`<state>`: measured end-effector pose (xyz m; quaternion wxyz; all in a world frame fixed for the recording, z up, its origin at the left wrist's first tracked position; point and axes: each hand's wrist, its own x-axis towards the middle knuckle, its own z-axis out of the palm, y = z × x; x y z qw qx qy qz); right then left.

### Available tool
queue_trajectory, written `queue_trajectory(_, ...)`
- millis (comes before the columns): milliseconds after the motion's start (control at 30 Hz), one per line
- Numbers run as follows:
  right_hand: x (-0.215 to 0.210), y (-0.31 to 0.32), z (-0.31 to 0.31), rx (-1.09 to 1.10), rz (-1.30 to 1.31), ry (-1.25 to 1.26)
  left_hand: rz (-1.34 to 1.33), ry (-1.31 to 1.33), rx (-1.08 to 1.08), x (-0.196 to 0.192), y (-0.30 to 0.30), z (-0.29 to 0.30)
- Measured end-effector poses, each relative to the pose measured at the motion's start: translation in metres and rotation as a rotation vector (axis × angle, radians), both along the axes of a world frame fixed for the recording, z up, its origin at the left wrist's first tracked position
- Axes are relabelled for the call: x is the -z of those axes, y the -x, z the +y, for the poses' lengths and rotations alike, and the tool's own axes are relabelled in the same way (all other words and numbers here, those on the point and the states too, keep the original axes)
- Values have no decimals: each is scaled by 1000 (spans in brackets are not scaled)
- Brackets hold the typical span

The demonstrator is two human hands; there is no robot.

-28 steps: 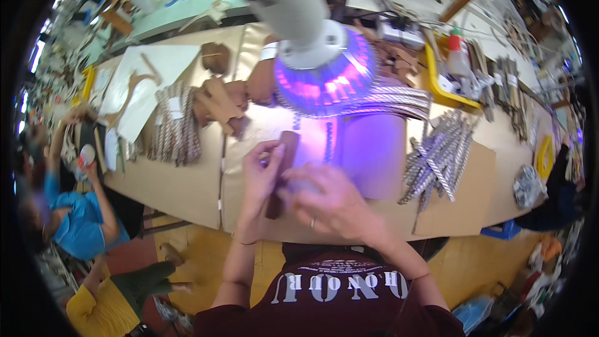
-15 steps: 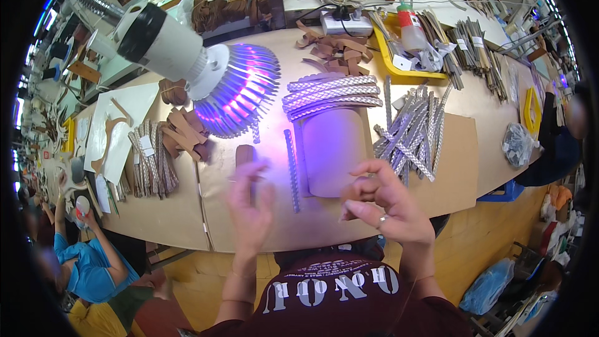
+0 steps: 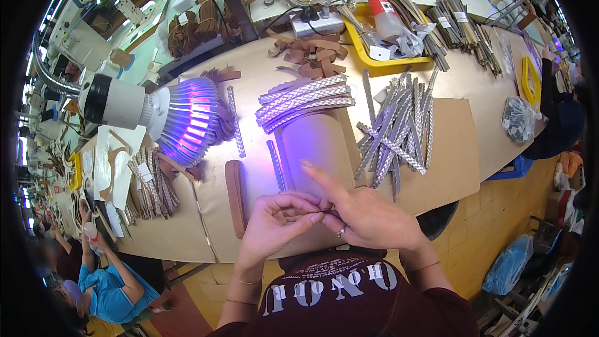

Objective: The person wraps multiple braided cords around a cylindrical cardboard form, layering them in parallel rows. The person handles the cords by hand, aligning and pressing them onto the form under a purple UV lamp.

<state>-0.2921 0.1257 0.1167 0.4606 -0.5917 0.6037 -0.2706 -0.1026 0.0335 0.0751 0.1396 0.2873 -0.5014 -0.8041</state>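
Left hand [image 3: 274,224] and right hand [image 3: 368,215] meet fingertip to fingertip at the near edge of the workbench [image 3: 474,150], pinching a small dark piece [image 3: 329,210] too small to identify. Right index finger extended, pointing away. A brown strip [image 3: 234,196] lies just left of them; a silver braided strap [image 3: 275,165] lies ahead under the violet lamp [image 3: 187,118]. Loose braided straps [image 3: 393,128] lie to the right.

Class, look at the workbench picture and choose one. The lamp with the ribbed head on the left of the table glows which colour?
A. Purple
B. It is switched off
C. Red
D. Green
A: the lamp glows purple from its ribbed head and throws a violet patch over the brown strip and the silver braided strips beside it.
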Motion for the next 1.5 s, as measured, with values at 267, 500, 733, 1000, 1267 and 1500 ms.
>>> queue_trajectory(267,4,46,-8,199,65,183,-103,211,-333,11,3,-22)
queue_trajectory(500,35,73,-34,403,-78,253,-37,155,-552,37,21,-41)
queue_trajectory(733,73,69,-41,595,-86,232,-86,145,-575,66,38,-47)
queue_trajectory(1000,78,45,-30,875,346,429,-414,844,-641,82,4,-42)
queue_trajectory(1267,18,-3,-30,585,194,468,-948,919,-533,89,-65,-56)
queue_trajectory(1500,20,-69,-55,235,4,331,-524,539,-563,64,-60,-33)
